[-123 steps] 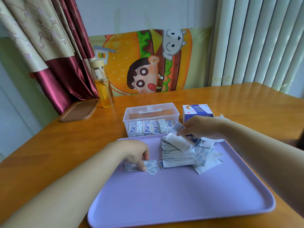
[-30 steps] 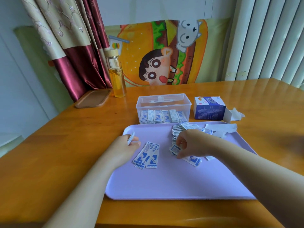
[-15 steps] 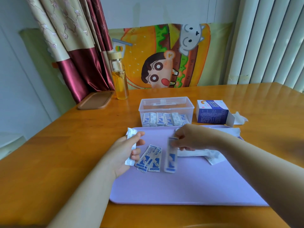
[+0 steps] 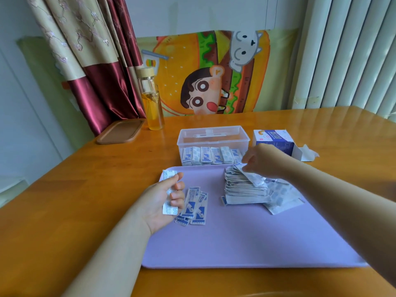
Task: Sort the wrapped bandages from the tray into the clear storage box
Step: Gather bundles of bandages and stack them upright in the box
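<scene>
— What's the left one doing?
— The left hand point(image 4: 165, 202) lies palm up at the left edge of the tray point(image 4: 235, 243), fingers curled round one wrapped bandage point(image 4: 169, 190). The loose bandages point(image 4: 195, 205) lie just beside it.
— And rightwards?
— The clear storage box point(image 4: 213, 133) behind the tray holds a row of bandages. The right hand point(image 4: 260, 160) pinches the top wrapper point(image 4: 251, 176) of the stack point(image 4: 242, 190).
— Which step, then?
— Picking up, I'd say. Next, lift that wrapper free without dragging its neighbours, then stand it in the box's row.
</scene>
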A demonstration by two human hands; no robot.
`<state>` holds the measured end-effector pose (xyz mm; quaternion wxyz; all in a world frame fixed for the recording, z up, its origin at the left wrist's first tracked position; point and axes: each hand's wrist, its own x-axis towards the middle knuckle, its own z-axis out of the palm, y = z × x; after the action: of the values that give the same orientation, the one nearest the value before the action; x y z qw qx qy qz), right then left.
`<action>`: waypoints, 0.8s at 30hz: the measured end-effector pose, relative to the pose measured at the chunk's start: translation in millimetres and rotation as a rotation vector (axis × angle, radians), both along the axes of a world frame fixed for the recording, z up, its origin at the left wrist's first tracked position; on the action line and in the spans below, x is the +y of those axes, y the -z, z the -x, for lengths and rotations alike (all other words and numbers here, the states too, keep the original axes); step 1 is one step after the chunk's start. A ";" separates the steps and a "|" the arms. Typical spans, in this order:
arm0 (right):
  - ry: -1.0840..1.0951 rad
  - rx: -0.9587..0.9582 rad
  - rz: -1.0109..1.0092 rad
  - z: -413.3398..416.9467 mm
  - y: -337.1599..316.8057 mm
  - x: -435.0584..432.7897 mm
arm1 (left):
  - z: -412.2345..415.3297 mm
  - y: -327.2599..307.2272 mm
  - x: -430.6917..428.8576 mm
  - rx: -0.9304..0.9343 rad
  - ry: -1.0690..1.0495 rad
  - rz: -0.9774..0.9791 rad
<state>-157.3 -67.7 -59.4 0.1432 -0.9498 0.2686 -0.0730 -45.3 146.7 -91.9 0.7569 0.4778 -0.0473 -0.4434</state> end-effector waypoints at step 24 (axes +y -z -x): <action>-0.005 -0.217 -1.115 20.2 11.5 -11.5 | 20.2 -5.7 -24.9 -0.129 0.020 0.013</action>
<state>-177.5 -79.2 -70.9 0.6500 -0.7182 0.2478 -0.0167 -65.5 121.8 -86.2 0.7509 0.5000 -0.1037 -0.4188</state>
